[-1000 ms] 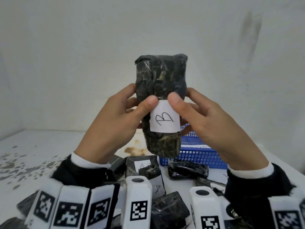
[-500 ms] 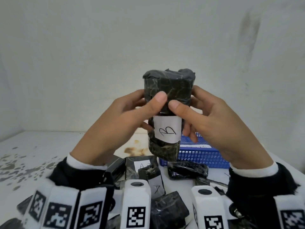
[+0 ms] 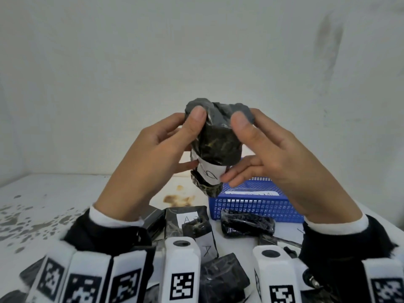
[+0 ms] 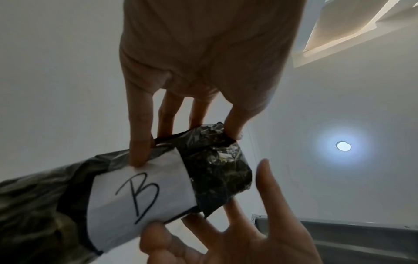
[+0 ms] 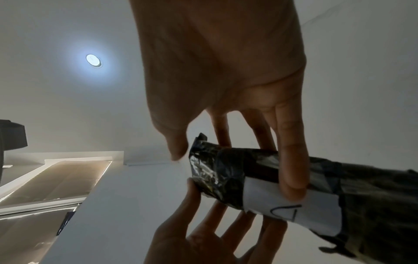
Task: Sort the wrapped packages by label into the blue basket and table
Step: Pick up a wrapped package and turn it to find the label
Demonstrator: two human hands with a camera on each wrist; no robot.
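Note:
A black wrapped package (image 3: 216,141) with a white label marked B (image 3: 209,171) is held in the air above the table (image 3: 65,193), its upper end tipped toward me. My left hand (image 3: 192,141) grips its left side with the thumb on the upper end. My right hand (image 3: 247,147) holds the right side, thumb near the top and fingers under the label. The left wrist view shows the B label (image 4: 140,192) plainly, and the right wrist view shows the package (image 5: 237,175) between both hands. The blue basket (image 3: 251,202) stands just behind and below the package.
Several more black packages lie on the table before the basket. One carries an A label (image 3: 185,219) and another is unlabelled on its visible side (image 3: 247,224). A brown stain (image 3: 177,197) marks the table. A white wall rises close behind.
The package has come down and tipped its top toward me, turning the label downward. Both thumbs have shifted from the label's upper edge to the package's top end.

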